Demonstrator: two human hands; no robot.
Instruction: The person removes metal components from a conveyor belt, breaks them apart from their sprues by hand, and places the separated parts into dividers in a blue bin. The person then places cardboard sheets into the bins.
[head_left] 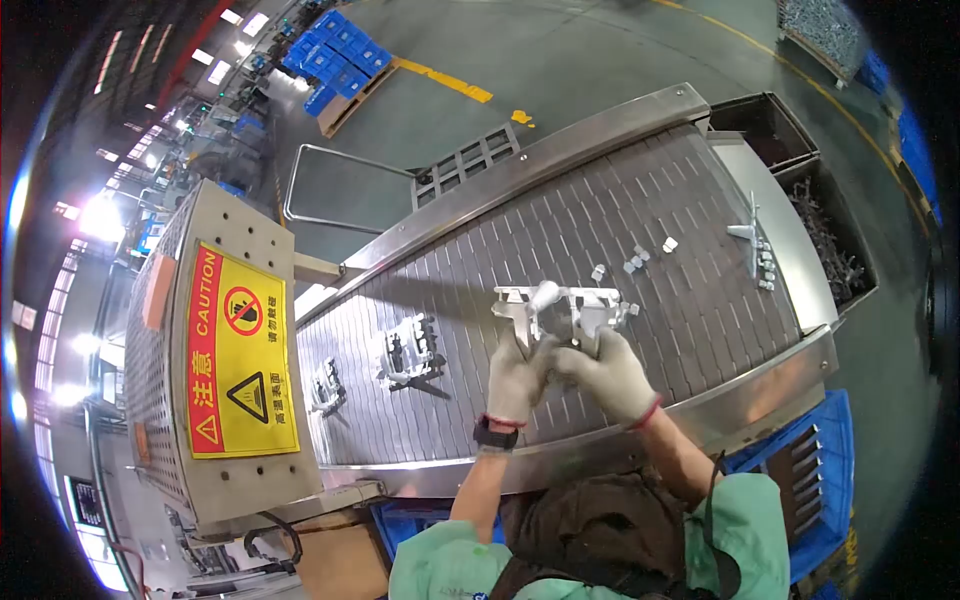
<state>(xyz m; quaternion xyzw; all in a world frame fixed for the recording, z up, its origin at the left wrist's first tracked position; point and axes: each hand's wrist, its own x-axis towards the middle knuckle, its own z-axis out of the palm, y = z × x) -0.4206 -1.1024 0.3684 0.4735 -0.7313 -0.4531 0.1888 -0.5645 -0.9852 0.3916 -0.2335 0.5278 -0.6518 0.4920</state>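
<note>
A silvery metal casting (598, 300) with a rounded knob is held over the slatted metal conveyor (480, 270). My left hand (514, 384), in a white glove with a dark band at the wrist, grips its near left side. My right hand (612, 380), gloved too, closes on its near right side. The fingertips of both hands are partly hidden by the casting and each other. Left of my hands lie another casting (405, 352) and, farther left, a smaller-looking one (326, 386). Beyond the held casting are small metal pieces (635, 260).
A perforated housing (165, 370) with a yellow caution sign (245, 350) stands at the left. Past the conveyor's right end is a bin of metal scraps (825, 235). A branched metal piece (752, 235) lies near that end. A blue crate (840, 440) sits at the lower right.
</note>
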